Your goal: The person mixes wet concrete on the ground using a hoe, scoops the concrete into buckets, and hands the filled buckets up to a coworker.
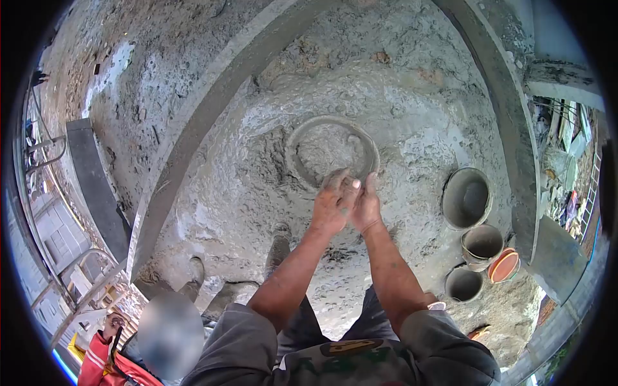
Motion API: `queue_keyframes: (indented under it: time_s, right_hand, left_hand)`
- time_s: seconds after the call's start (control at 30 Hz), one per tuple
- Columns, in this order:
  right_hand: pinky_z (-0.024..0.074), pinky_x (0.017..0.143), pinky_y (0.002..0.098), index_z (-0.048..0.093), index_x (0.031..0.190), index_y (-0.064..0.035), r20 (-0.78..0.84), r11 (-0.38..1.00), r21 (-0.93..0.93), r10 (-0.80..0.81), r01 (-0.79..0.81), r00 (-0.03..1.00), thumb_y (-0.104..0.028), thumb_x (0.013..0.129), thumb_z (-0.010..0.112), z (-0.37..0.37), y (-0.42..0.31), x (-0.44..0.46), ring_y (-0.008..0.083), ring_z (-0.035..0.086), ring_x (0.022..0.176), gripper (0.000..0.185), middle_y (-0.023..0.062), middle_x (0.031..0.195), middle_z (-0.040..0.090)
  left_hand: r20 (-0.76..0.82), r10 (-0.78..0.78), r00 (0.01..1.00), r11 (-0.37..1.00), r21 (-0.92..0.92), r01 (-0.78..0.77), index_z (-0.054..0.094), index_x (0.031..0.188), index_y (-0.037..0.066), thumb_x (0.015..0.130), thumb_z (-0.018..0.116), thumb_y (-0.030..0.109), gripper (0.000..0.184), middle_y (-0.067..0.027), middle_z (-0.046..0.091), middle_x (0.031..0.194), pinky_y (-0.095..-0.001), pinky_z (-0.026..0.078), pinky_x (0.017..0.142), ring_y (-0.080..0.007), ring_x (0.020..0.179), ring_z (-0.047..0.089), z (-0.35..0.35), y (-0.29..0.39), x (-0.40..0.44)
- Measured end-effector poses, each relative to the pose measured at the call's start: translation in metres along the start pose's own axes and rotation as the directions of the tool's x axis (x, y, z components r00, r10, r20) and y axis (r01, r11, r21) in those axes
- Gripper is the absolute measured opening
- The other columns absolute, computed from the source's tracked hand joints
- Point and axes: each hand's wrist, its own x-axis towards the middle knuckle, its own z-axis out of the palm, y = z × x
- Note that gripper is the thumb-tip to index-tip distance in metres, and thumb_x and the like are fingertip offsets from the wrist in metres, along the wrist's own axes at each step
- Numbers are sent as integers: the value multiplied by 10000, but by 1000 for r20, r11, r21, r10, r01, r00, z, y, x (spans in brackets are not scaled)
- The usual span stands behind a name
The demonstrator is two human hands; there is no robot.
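Observation:
A round pan (pixel 293 151) of wet grey mortar (pixel 328 147) sits on the cement-covered ground in front of me. My left hand (pixel 335 202) is at the pan's near rim, its fingers slightly bent and apart from the thumb. Close against it, my right hand (pixel 365 204) has its fingers stretched out toward the rim. The two hands meet near the thumbs, and no object shows in either. Whether the fingertips touch the rim, I cannot tell.
To the right stand a large bucket (pixel 467 198), a smaller bucket (pixel 483 244) and another bucket (pixel 463 284), beside an orange-red one (pixel 504 266). Long boards (pixel 193 122) edge the wet cement on both sides. A person in red (pixel 96 360) is at lower left, near metal railings (pixel 67 293).

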Motion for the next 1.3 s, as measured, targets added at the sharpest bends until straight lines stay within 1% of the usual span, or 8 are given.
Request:
queue_keyframes:
  time_s: [0.07, 0.2, 0.4, 0.5, 0.8, 0.87, 1.03, 1.3]
  right_hand:
    - [408, 779, 317, 552, 989, -25, -31, 981, -181, -73, 66, 997, -522, 913, 410, 34, 9, -14, 191, 523, 887, 522, 95, 956, 559]
    - [277, 508, 279, 482, 651, -109, -341, 876, -480, -236, 47, 910, -562, 896, 430, 76, 36, -13, 115, 343, 513, 518, -19, 553, 383]
    - [404, 640, 341, 576, 1081, 52, -438, 800, -600, -340, 11, 832, -437, 914, 449, 100, 53, -31, 160, 482, 691, 531, 35, 830, 565]
    - [414, 579, 408, 629, 858, -6, -530, 816, -574, -308, -67, 790, -260, 842, 512, 141, 27, -44, 226, 513, 648, 280, 88, 745, 567]
    - [350, 493, 325, 644, 765, -37, 59, 368, -916, -268, 159, 962, -122, 776, 520, 395, -89, -256, 173, 445, 545, 151, 49, 621, 528]
    - [364, 529, 289, 644, 761, -42, 364, -39, -930, -243, 366, 899, -139, 777, 541, 455, -100, -335, 159, 450, 555, 142, 36, 635, 536]
    - [184, 363, 218, 560, 715, -41, 635, 162, -698, -311, 697, 707, -144, 777, 565, 565, -123, -467, 36, 285, 389, 120, -69, 516, 380]
    - [206, 362, 250, 510, 766, -75, 867, -426, -468, -392, 774, 309, -140, 793, 542, 734, -176, -485, 57, 321, 399, 77, -37, 554, 451]
  left_hand:
    - [-109, -131, 985, 987, -111, 119, 567, 1108, -7, 890, 555, 327, 399, -177, 629, 998, -352, 457, 855, -305, 960, 603, -33, -6, -9]
    - [-217, -252, 943, 946, -259, 194, 607, 1018, 9, 885, 578, 259, 285, -115, 650, 949, -306, 462, 793, -184, 884, 601, -129, -29, -32]
    - [-255, -270, 928, 963, -82, 258, 640, 988, 44, 838, 593, 373, 364, -159, 649, 837, -334, 474, 764, -232, 836, 627, -290, -92, -93]
    - [-302, -435, 848, 901, -151, 408, 642, 939, 8, 818, 602, 345, 360, -164, 652, 775, -348, 477, 732, -254, 786, 637, -382, -68, -118]
    - [-625, -251, 739, 962, -244, 120, 652, 858, -22, 834, 567, 328, 361, -143, 638, 685, -340, 457, 650, -201, 663, 604, -527, -39, -145]
    - [-623, -231, 748, 953, -301, 43, 656, 871, -14, 835, 566, 333, 360, -141, 639, 681, -337, 457, 646, -196, 659, 605, -511, -36, -141]
    - [-488, -252, 836, 960, -231, 155, 662, 947, 37, 817, 586, 360, 356, -166, 658, 784, -356, 471, 712, -258, 779, 637, -461, 0, -199]
    - [-658, -401, 637, 914, -337, 227, 659, 871, 27, 807, 594, 375, 361, -177, 656, 762, -377, 474, 682, -304, 736, 637, -485, -87, -245]
